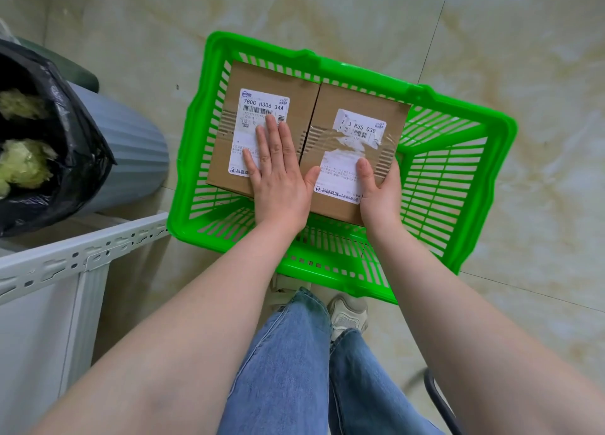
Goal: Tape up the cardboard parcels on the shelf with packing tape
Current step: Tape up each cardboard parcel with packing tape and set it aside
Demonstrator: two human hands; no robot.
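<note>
Two cardboard parcels with white shipping labels lie side by side in a green plastic basket (451, 159) on the floor. My left hand (280, 176) lies flat, fingers straight, on top of the left parcel (235, 84), its thumb reaching onto the neighbour. The right parcel (347, 100) has clear tape across its middle. My right hand (381, 189) grips that parcel's near right corner, thumb on top and fingers round the side. No tape roll is in view.
A grey bin (131, 153) with a black liner and greenish waste stands at the left. A white metal shelf rail (78, 257) runs along the lower left. Marble-look floor tiles surround the basket. My legs in jeans and a shoe (347, 316) are below the basket.
</note>
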